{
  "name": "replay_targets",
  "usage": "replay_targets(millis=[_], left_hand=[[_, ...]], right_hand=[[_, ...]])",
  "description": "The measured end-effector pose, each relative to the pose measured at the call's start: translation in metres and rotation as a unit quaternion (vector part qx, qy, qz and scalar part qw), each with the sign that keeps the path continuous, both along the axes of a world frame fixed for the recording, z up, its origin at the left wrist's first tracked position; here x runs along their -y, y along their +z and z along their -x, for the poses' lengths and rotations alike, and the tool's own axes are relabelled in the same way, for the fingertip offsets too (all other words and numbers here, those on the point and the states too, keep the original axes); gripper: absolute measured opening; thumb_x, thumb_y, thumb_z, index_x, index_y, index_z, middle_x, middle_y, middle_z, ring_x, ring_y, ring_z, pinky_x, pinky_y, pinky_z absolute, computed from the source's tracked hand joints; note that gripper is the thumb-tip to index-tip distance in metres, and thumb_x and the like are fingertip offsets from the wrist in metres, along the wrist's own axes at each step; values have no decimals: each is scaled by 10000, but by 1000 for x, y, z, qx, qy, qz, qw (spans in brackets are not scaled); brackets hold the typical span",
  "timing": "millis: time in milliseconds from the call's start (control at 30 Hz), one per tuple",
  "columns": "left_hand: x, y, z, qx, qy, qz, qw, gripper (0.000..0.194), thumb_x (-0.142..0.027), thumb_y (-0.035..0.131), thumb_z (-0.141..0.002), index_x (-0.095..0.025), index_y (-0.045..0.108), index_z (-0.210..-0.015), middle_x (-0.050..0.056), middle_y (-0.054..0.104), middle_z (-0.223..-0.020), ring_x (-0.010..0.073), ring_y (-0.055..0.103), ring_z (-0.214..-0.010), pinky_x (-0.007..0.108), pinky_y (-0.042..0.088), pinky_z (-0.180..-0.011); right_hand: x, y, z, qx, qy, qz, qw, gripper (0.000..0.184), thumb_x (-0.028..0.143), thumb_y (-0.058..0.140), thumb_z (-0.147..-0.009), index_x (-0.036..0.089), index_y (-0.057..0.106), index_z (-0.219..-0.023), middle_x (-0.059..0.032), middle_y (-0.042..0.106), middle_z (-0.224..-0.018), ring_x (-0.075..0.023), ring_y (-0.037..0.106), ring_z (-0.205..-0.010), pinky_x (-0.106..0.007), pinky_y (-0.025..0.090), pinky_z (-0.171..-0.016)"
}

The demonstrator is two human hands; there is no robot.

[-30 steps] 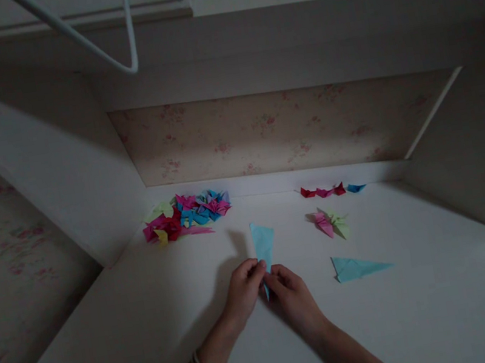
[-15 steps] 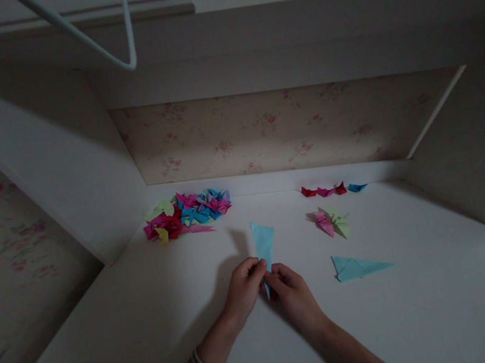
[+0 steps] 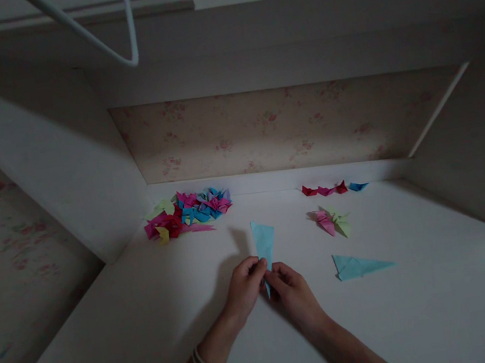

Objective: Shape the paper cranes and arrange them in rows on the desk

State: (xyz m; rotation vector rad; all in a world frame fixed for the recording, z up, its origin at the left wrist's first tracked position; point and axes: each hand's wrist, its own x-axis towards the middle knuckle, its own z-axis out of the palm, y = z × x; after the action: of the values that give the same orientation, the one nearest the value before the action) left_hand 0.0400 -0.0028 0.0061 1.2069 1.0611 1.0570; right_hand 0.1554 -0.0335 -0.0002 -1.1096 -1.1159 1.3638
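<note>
Both hands hold a light blue folded paper (image 3: 264, 240), a narrow wedge with its wide end pointing away and its tip downward. My left hand (image 3: 243, 285) pinches it from the left, thumb on the front. From the right, my right hand (image 3: 293, 290) closes thumb and fingers on its lower part; those fingertips partly cover the paper. To the right, a second light blue folded paper (image 3: 359, 265) lies flat, its long point to the right. Beyond that rest a pink folded paper (image 3: 324, 222) and a pale green one (image 3: 340, 224), touching.
A pile of colourful folded papers (image 3: 200, 206) lies at the back left of the white table (image 3: 413, 326). Small red, pink and blue folded pieces (image 3: 325, 191) form a row at the back right. Cabinet sides flank the table; a white hanger-like rod (image 3: 112, 55) hangs overhead.
Hardly anything differs. Both hands keep their pinch on the light blue paper in the same place; the view has shifted very slightly.
</note>
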Motion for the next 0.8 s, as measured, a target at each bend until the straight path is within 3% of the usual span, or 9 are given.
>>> replay_targets(millis=[500, 800], left_hand=[[1, 5, -1, -4, -2, 5, 1000, 313, -448, 593, -780, -162, 532, -670, -66, 393, -528, 78, 335, -477, 198, 272, -460], [0, 4, -1, -3, -5, 7, 1000, 326, -468, 602, -759, -161, 536, -674, -64, 403, -528, 81, 354, -482, 206, 281, -470]], right_hand=[[1, 3, 0, 22, -9, 6, 1000, 354, 529, 563, -809, 193, 527, -703, 47, 456, -553, -108, 383, -489, -234, 276, -465], [1, 5, 0, 10, -3, 8, 1000, 300, 473, 558, -822, 184, 549, -739, 42, 476, -568, -106, 388, -500, -236, 279, -473]])
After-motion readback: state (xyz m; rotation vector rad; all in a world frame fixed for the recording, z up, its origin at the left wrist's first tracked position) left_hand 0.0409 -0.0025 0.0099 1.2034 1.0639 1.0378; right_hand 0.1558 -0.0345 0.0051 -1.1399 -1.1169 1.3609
